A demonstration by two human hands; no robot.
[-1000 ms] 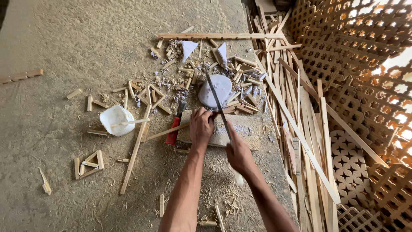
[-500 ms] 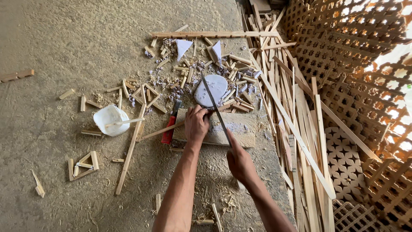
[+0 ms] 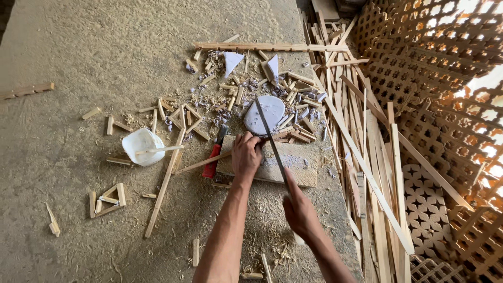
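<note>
Sawdust covers the floor [image 3: 78,52] of a woodworking space, where carved lattice panels [image 3: 435,78] lean at the right and long slats [image 3: 367,157] lie stacked beside them, within reach of the person working. At the centre a flat board [image 3: 301,162] rests on the floor and serves as a cutting block, keeping the work off the grit. Across it lies a thin strip [image 3: 199,164], and the left hand [image 3: 246,154] presses down on this strip with fingers curled over it, apparently to pin it steady against the blade. The right hand [image 3: 299,209] is closed around the handle end of a saw [image 3: 271,140], whose narrow blade runs away from the person, over the board and just beside the left hand's fingers. Beyond the blade tip sits a pale round disc [image 3: 267,107], with offcuts [image 3: 230,94] and curled shavings heaped around it. A white bowl [image 3: 140,147] with a stick resting across its rim stands to the left, near the board. A red-handled tool [image 3: 214,157] lies between bowl and board, touching the board's edge. Small glued triangles [image 3: 107,199] of wood lie further left, well apart from the cutting.
</note>
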